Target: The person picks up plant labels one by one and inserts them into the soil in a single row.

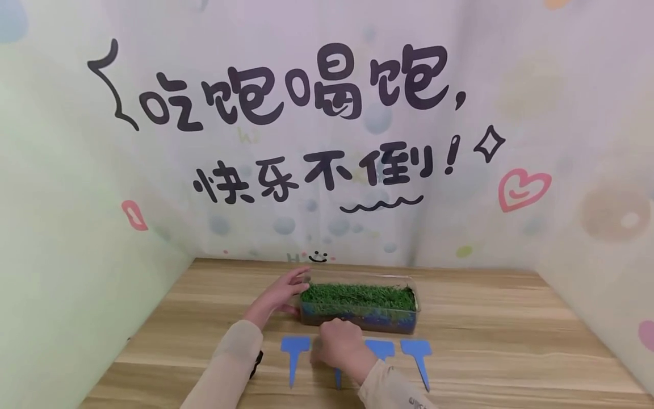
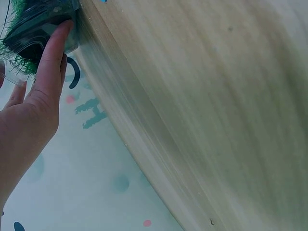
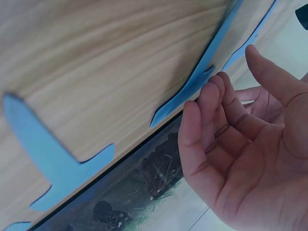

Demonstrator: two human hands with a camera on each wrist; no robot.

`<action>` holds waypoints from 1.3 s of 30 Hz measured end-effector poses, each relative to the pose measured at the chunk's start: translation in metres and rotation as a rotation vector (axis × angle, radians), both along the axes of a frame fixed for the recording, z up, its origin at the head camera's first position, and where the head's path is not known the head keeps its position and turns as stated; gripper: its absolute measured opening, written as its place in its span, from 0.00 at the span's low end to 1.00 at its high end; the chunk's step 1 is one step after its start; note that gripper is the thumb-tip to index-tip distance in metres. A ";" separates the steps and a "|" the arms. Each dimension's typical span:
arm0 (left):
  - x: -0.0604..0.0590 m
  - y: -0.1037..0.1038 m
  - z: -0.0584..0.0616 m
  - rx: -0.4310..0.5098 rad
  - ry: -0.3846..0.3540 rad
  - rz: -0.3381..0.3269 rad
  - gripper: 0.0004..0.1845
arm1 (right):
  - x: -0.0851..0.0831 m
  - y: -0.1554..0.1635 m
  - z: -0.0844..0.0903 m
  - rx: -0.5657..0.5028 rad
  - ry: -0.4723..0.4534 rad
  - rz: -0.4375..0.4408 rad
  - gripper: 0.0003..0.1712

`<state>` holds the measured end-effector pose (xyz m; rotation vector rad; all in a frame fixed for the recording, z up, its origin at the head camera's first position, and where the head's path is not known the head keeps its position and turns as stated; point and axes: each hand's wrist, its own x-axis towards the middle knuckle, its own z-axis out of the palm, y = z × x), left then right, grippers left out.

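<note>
A long clear tray (image 1: 357, 318) filled with green grass (image 1: 357, 296) over a dark base stands on the wooden table (image 1: 485, 329). My left hand (image 1: 292, 288) rests against the tray's left end, and in the left wrist view its straight fingers (image 2: 53, 53) touch the tray's corner (image 2: 33, 26). Several flat blue T-shaped markers (image 1: 295, 351) lie in a row in front of the tray. My right hand (image 1: 333, 342) hovers over the middle of the row. The right wrist view shows its fingers (image 3: 211, 120) loosely curved and holding nothing, close to a marker (image 3: 202, 77).
Pastel walls with black lettering (image 1: 306, 113) close in the table at the back and both sides. Bare wood lies to the right of the tray and markers. Another marker (image 3: 48, 159) lies beside the tray's wall (image 3: 134, 192).
</note>
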<state>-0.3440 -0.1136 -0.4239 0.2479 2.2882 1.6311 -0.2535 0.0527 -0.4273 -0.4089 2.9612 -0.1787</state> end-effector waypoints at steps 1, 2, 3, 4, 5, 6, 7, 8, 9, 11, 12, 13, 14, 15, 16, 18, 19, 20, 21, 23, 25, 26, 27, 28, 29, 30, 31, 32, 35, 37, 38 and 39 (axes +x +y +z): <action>0.000 0.000 0.001 0.002 0.000 0.001 0.29 | 0.000 0.001 0.001 -0.003 -0.004 -0.004 0.25; 0.000 0.000 0.001 0.003 -0.002 0.001 0.29 | 0.000 0.002 0.003 0.000 -0.006 -0.010 0.26; 0.000 0.000 0.001 0.002 -0.004 0.000 0.29 | 0.000 0.003 0.003 0.003 -0.008 -0.015 0.26; 0.000 0.001 0.002 0.002 -0.004 -0.001 0.30 | 0.000 0.003 0.004 0.000 -0.009 -0.020 0.26; 0.000 0.001 0.002 0.005 -0.007 -0.001 0.30 | 0.001 0.004 0.004 -0.008 -0.012 -0.021 0.26; 0.000 0.001 0.003 0.007 -0.011 -0.001 0.30 | 0.001 0.004 0.004 -0.020 -0.012 -0.021 0.26; 0.000 0.001 0.003 0.008 -0.013 -0.002 0.30 | 0.002 0.004 0.003 -0.030 -0.014 -0.017 0.26; 0.000 0.000 0.003 0.007 -0.015 -0.003 0.30 | 0.002 0.004 0.003 -0.040 -0.014 -0.012 0.27; 0.001 0.000 0.003 0.007 -0.016 -0.004 0.30 | 0.004 0.004 0.002 -0.049 -0.016 -0.005 0.27; 0.001 0.000 0.003 0.009 -0.023 0.000 0.30 | 0.006 0.003 0.000 -0.061 -0.016 0.012 0.28; 0.001 0.000 0.003 0.006 -0.022 -0.001 0.30 | 0.007 0.003 -0.001 -0.061 -0.010 0.018 0.29; 0.001 0.000 0.002 0.002 -0.019 -0.004 0.30 | 0.008 0.002 -0.002 -0.056 -0.005 0.023 0.29; 0.001 0.000 0.002 0.004 -0.019 -0.006 0.30 | 0.009 0.001 -0.002 -0.047 0.004 0.024 0.28; 0.001 0.000 0.002 0.009 -0.020 -0.006 0.30 | 0.010 0.000 -0.003 -0.038 0.013 0.027 0.29; 0.001 0.000 0.002 0.013 -0.021 -0.006 0.30 | 0.010 -0.001 -0.003 -0.032 0.022 0.033 0.29; 0.001 0.000 0.002 0.009 -0.021 -0.014 0.30 | 0.010 -0.005 -0.004 -0.019 0.035 0.045 0.30; 0.001 0.000 0.002 0.007 -0.022 -0.013 0.30 | 0.010 -0.007 -0.004 -0.013 0.046 0.050 0.31; 0.001 0.000 0.002 0.007 -0.027 -0.008 0.30 | 0.010 -0.010 -0.005 -0.007 0.057 0.057 0.32; 0.000 0.000 0.002 0.006 -0.028 -0.005 0.30 | 0.010 -0.013 -0.005 -0.005 0.070 0.059 0.33; 0.000 0.000 0.001 -0.003 -0.025 -0.002 0.30 | 0.009 -0.018 -0.006 0.006 0.087 0.055 0.32; 0.001 0.000 0.002 -0.004 -0.022 0.000 0.30 | 0.009 -0.023 -0.007 0.015 0.104 0.042 0.31; 0.001 0.000 0.002 -0.001 -0.022 0.000 0.30 | 0.009 -0.024 -0.008 0.019 0.112 0.038 0.30; 0.001 0.001 0.002 0.001 -0.021 -0.003 0.30 | 0.009 -0.026 -0.008 0.022 0.119 0.034 0.29; 0.001 0.001 0.002 0.001 -0.022 -0.002 0.30 | 0.009 -0.027 -0.008 0.025 0.123 0.034 0.27; 0.001 0.001 0.002 0.000 -0.021 -0.003 0.30 | 0.010 -0.029 -0.008 0.028 0.130 0.033 0.26; 0.001 0.001 0.002 0.004 -0.023 -0.001 0.30 | 0.010 -0.030 -0.008 0.030 0.134 0.034 0.25; 0.000 0.001 0.002 0.000 -0.022 0.001 0.30 | 0.010 -0.031 -0.008 0.035 0.138 0.036 0.24; 0.000 0.001 0.002 -0.003 -0.022 0.002 0.30 | 0.010 -0.032 -0.008 0.039 0.139 0.037 0.24; -0.001 0.001 0.002 -0.002 -0.022 0.009 0.30 | 0.011 -0.035 -0.007 0.043 0.129 0.032 0.27; -0.001 0.001 0.001 -0.004 -0.020 0.007 0.30 | 0.011 -0.036 -0.006 0.050 0.125 0.031 0.28; -0.001 0.001 0.001 0.001 -0.021 0.009 0.30 | 0.011 -0.037 -0.006 0.050 0.126 0.029 0.27; -0.001 0.001 0.002 0.005 -0.021 0.010 0.30 | 0.011 -0.038 -0.005 0.047 0.128 0.027 0.26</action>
